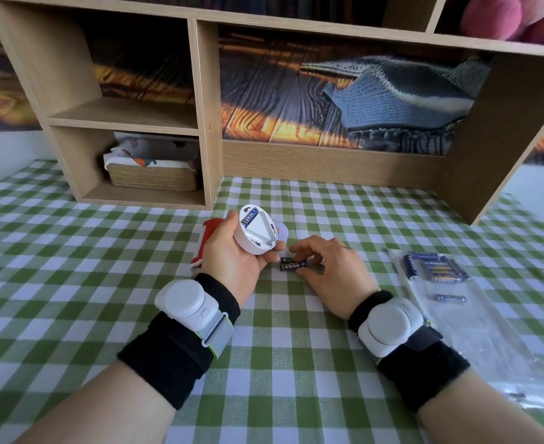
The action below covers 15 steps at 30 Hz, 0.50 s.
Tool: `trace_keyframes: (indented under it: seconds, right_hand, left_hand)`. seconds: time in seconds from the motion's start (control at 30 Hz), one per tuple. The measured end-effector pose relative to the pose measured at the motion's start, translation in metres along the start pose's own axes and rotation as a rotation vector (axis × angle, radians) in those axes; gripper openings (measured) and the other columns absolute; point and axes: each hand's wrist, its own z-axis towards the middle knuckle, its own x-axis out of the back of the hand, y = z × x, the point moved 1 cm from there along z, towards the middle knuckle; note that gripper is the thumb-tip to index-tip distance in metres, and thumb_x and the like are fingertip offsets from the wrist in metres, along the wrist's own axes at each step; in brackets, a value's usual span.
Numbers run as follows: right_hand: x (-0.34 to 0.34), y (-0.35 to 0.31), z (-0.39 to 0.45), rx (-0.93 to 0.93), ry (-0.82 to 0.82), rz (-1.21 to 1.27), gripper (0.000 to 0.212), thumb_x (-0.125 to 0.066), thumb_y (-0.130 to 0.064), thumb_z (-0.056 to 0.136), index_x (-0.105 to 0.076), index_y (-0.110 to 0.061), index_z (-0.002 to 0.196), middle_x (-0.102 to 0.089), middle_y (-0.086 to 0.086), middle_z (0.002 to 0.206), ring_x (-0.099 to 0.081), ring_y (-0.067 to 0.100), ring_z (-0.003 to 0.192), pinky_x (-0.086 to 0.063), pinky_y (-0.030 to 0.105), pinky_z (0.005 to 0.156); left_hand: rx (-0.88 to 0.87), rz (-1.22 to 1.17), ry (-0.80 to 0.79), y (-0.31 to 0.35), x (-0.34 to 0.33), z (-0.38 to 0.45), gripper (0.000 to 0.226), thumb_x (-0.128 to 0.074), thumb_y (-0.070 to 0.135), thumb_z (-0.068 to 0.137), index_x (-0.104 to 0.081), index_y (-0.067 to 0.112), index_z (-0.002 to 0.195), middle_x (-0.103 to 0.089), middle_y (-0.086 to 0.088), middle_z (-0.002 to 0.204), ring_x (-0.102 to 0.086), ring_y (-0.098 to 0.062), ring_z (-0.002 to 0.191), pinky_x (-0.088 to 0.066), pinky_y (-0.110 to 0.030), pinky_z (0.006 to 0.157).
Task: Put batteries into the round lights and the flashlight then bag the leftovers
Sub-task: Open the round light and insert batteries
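My left hand (235, 257) holds a white round light (258, 230) upside down, with its battery bay open and one blue battery (250, 217) seated in it. My right hand (331, 267) rests on the green checked cloth just right of it, fingers pinched on a dark battery (292, 266); a second loose battery (285, 259) lies touching it. Several more blue batteries (437, 267) lie on a clear plastic bag (475, 328) at the right, one apart (449, 298) from the pile. Something red and white (205, 241) lies half hidden behind my left hand.
A wooden shelf unit (210, 123) stands across the back of the table, with a woven basket (152, 176) in its lower left cubby. A pale lid-like piece (283, 233) shows behind the round light. Both wrists wear black bands with white sensor pods.
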Motion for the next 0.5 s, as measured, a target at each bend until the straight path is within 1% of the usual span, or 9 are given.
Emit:
trace_keyframes:
  seconds: [0.07, 0.1, 0.2, 0.27, 0.33, 0.4, 0.47, 0.5]
  right_hand:
    - [0.0, 0.0, 0.0, 0.005, 0.02, -0.004, 0.028, -0.067, -0.02, 0.09, -0.062, -0.034, 0.114, -0.064, -0.021, 0.095, -0.051, 0.002, 0.091, -0.036, 0.004, 0.071]
    - [0.001, -0.001, -0.001, 0.004, 0.058, 0.01, 0.026, -0.066, -0.022, 0.09, -0.063, -0.033, 0.114, -0.064, -0.022, 0.095, -0.053, 0.002, 0.09, -0.036, 0.004, 0.071]
    - [0.006, -0.003, -0.006, -0.009, 0.233, 0.164, 0.023, -0.064, -0.024, 0.092, -0.062, -0.031, 0.114, -0.066, -0.019, 0.092, -0.058, 0.0, 0.085, -0.042, 0.006, 0.068]
    - [0.011, -0.006, -0.008, -0.001, 0.313, 0.256, 0.018, -0.064, -0.026, 0.092, -0.063, -0.032, 0.109, -0.066, -0.018, 0.089, -0.059, 0.0, 0.084, -0.044, 0.01, 0.067]
    - [0.013, -0.01, -0.01, 0.036, 0.338, 0.272, 0.013, -0.065, -0.032, 0.09, -0.066, -0.033, 0.104, -0.065, -0.019, 0.086, -0.059, 0.003, 0.083, -0.045, 0.012, 0.065]
    - [0.014, -0.014, -0.011, 0.07, 0.332, 0.246, 0.016, -0.066, -0.039, 0.088, -0.067, -0.034, 0.103, -0.065, -0.019, 0.086, -0.06, 0.006, 0.081, -0.045, 0.014, 0.064]
    - [0.012, -0.018, -0.01, 0.095, 0.316, 0.209, 0.023, -0.07, -0.04, 0.086, -0.069, -0.03, 0.106, -0.065, -0.018, 0.087, -0.059, 0.006, 0.08, -0.044, 0.011, 0.065]
    - [0.011, -0.019, -0.01, 0.097, 0.305, 0.197, 0.026, -0.072, -0.04, 0.085, -0.07, -0.028, 0.108, -0.065, -0.017, 0.088, -0.058, 0.005, 0.081, -0.042, 0.01, 0.066]
  left_hand:
    - [0.015, 0.008, -0.018, 0.0, 0.0, 0.0, 0.05, -0.026, 0.038, 0.105, -0.06, 0.001, 0.104, -0.063, -0.021, 0.091, -0.059, -0.033, 0.069, -0.044, -0.031, 0.054]
    - [0.028, 0.012, -0.03, -0.001, 0.0, -0.001, 0.049, -0.027, 0.037, 0.105, -0.06, 0.001, 0.105, -0.063, -0.021, 0.093, -0.059, -0.034, 0.071, -0.045, -0.031, 0.055]
    - [0.087, 0.021, -0.078, -0.005, -0.001, -0.003, 0.046, -0.031, 0.035, 0.103, -0.057, 0.0, 0.118, -0.061, -0.024, 0.105, -0.062, -0.036, 0.075, -0.047, -0.033, 0.059]
    - [0.122, 0.033, -0.107, -0.006, -0.003, -0.004, 0.044, -0.032, 0.033, 0.102, -0.054, 0.0, 0.124, -0.057, -0.026, 0.113, -0.064, -0.036, 0.076, -0.049, -0.034, 0.062]
    - [0.142, 0.043, -0.131, -0.008, -0.005, -0.004, 0.042, -0.033, 0.03, 0.102, -0.053, 0.001, 0.125, -0.057, -0.027, 0.119, -0.065, -0.035, 0.082, -0.051, -0.037, 0.069]
    - [0.162, 0.053, -0.16, -0.01, -0.006, -0.005, 0.04, -0.035, 0.027, 0.102, -0.053, 0.0, 0.126, -0.058, -0.028, 0.125, -0.063, -0.035, 0.094, -0.05, -0.042, 0.08]
    - [0.164, 0.049, -0.204, -0.011, -0.007, -0.005, 0.043, -0.039, 0.024, 0.099, -0.048, -0.002, 0.133, -0.056, -0.029, 0.126, -0.062, -0.034, 0.101, -0.053, -0.043, 0.08]
    - [0.16, 0.054, -0.22, -0.011, -0.007, -0.005, 0.049, -0.042, 0.023, 0.097, -0.044, -0.006, 0.136, -0.055, -0.03, 0.127, -0.06, -0.036, 0.105, -0.054, -0.044, 0.08]
